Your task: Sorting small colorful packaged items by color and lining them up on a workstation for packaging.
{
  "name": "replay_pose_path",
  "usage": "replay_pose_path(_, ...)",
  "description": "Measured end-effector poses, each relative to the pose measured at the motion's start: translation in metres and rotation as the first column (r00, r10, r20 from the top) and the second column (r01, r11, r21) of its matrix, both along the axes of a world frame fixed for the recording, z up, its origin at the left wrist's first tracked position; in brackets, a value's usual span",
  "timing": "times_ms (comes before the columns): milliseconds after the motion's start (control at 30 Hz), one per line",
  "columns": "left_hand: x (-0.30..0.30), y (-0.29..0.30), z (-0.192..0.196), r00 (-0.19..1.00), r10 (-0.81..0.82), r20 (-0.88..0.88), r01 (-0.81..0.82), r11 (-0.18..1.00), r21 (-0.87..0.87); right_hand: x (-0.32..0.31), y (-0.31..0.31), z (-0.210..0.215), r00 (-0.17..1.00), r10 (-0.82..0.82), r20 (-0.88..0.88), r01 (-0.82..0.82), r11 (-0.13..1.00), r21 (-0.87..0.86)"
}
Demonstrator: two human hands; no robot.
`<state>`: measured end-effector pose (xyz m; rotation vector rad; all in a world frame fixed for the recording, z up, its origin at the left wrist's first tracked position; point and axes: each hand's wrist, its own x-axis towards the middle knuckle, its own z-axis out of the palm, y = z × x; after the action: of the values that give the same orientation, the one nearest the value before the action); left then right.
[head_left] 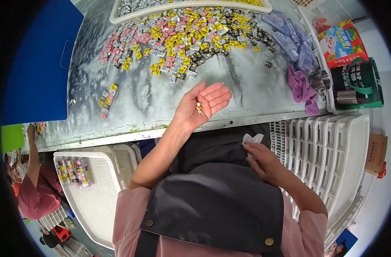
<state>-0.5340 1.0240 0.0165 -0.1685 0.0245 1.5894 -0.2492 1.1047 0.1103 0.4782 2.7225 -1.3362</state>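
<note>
My left hand (199, 105) is held palm up above the front edge of the table, lightly cupped with its fingers stretched out. A few small pills (199, 107), white and yellowish brown, rest in its palm. Low over the dark apron at my lap, my right hand (266, 162) pinches a crumpled white tissue (253, 138) between its fingertips. Beyond my left hand lies a wide heap of small wrapped pieces (182, 38) in yellow, pink, white and black. A short block of the same pieces (108, 100) lies apart from it on the left.
A white tray (118, 15) stands at the table's far side. On the right are clear plastic bags (285, 36), a purple cloth (301, 88) and a metal cup (319, 80). White stacked trays (319, 150) stand below right. A blue panel (41, 60) and another person's arm (33, 156) are left.
</note>
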Motion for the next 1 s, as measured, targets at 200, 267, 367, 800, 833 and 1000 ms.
replay_pose_path(200, 0.003, 0.001, 0.005, 0.999, 0.005, -0.039, -0.006, 1.0, -0.026, -0.031, -0.006, -0.008, 0.983, 0.132, 0.131, -0.135, 0.991, 0.015)
replay_pose_path(267, 0.004, 0.001, 0.006, 0.999, 0.008, -0.052, -0.009, 1.0, -0.009, -0.039, -0.008, -0.017, 0.979, 0.148, 0.142, -0.15, 0.989, 0.003)
replay_pose_path(367, 0.007, 0.003, 0.008, 0.998, 0.007, -0.058, -0.007, 1.0, 0.008, -0.066, 0.0, -0.031, 0.925, 0.238, 0.296, -0.208, 0.97, -0.129)
replay_pose_path(800, 0.02, 0.01, 0.036, 0.993, -0.022, -0.12, 0.02, 1.0, -0.013, -0.073, 0.013, -0.048, 0.76, 0.227, 0.609, -0.075, 0.961, -0.266)
replay_pose_path(833, 0.02, 0.011, 0.036, 0.995, -0.023, -0.102, 0.022, 1.0, -0.008, -0.072, 0.011, -0.044, 0.767, 0.185, 0.614, -0.04, 0.969, -0.243)
replay_pose_path(1000, 0.019, 0.027, 0.034, 0.99, -0.059, -0.132, 0.055, 0.998, -0.036, -0.042, 0.039, 0.007, 0.987, 0.132, 0.095, -0.1, 0.952, -0.288)
